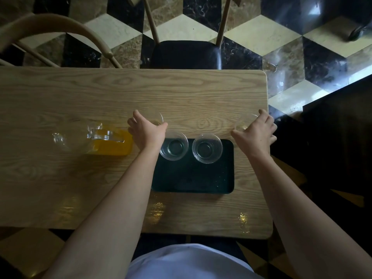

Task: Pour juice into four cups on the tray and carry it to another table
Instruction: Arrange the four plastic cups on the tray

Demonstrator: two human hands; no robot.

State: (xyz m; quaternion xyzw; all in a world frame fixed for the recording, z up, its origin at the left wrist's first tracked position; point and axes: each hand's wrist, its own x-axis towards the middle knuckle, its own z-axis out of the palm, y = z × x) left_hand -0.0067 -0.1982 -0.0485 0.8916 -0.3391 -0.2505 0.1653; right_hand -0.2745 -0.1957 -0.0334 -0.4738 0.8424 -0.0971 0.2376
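Patterned marble floor in cream, brown and black surrounds a pale oak tabletop (80, 93); a dark-seated chair (186, 54) stands at its far edge, a curved wooden chair (56, 27) at its far left. Viewed from the head camera, I stand at the near edge.

The black tray (193, 178) lies right of centre, towards the near edge. Two clear empty cups stand side by side along its far edge: the left tray cup (174, 146) and the right tray cup (207, 148). Its near half is bare, which I judge is reserved for the remaining two cups.

My left hand (146, 130) reaches past the tray's far left corner, fingers curled round a third cup (158, 118) standing on the tabletop. My right hand (256, 131) wraps a fourth cup (244, 121) near the tabletop's right edge, beyond the tray's far right corner. Both grips take the cup by its wall from the side, a hold that suits lifting each upright onto the tray. Whether either cup has left the wood I cannot tell.

The glass jug (100, 141) stands left of the tray, well clear of it, with orange juice (112, 147) low in its body. Its position keeps it within reach of the left hand without crowding the cups. No cup holds juice yet; pouring and carrying are not yet begun.
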